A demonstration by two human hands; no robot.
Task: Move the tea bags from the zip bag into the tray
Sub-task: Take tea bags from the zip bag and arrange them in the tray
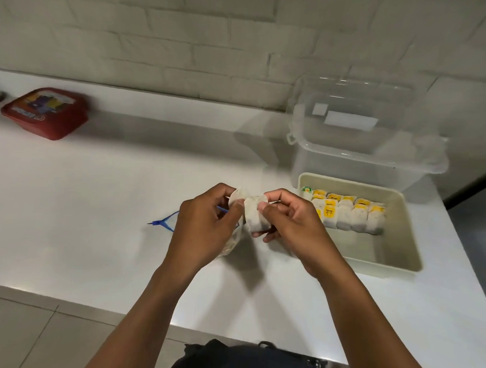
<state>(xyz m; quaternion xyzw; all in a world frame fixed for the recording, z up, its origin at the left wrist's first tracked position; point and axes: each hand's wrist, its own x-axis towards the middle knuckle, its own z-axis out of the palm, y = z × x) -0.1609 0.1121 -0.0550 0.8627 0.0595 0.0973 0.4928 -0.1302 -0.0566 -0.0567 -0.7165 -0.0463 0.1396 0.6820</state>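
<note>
**Tea bags held between two hands above the desk: risks and materials**

Left hand [204, 221] and right hand [284, 221] pinch a small clump of tea bags [253, 214] over the desk [112, 184], just left of the tray [399, 244]. The zip bag [169, 221] lies under the left hand, near the desk's middle. Likely risks: thin paper may tear if the hands pull apart; strings may tangle; a loose bag may drop short of the tray. The bags are soft, porous, pillow-shaped paper, with yellow tags on those already rowed along the tray's far side. The tray is rigid, cream, rectangular; the zip bag is clear film with a blue seal.
</note>
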